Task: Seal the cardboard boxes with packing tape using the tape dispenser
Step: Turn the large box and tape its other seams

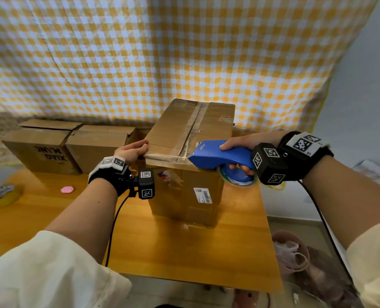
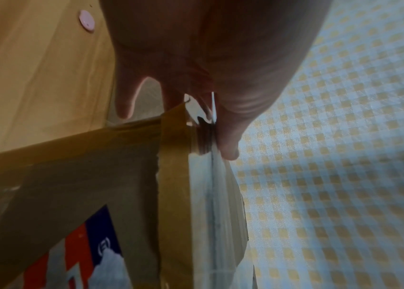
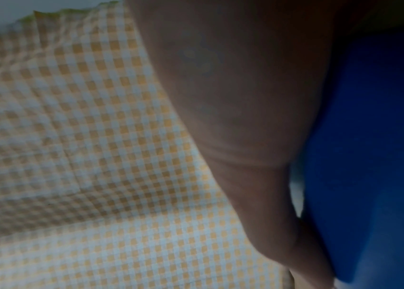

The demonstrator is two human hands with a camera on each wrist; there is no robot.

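Hanging behind wooden table (image 1: 184,252), checked curtain (image 1: 162,52), left hand (image 1: 131,152) pressing tape (image 1: 164,157), right hand (image 1: 251,141) gripping dispenser (image 1: 215,155)

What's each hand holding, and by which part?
Right hand grips the blue tape dispenser by its handle. Left hand holds nothing; it presses the tape onto the near top edge of the box.

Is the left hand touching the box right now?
Touching. Head view: the left hand lies on the top left edge of the box; left wrist view shows a finger flat against that edge.
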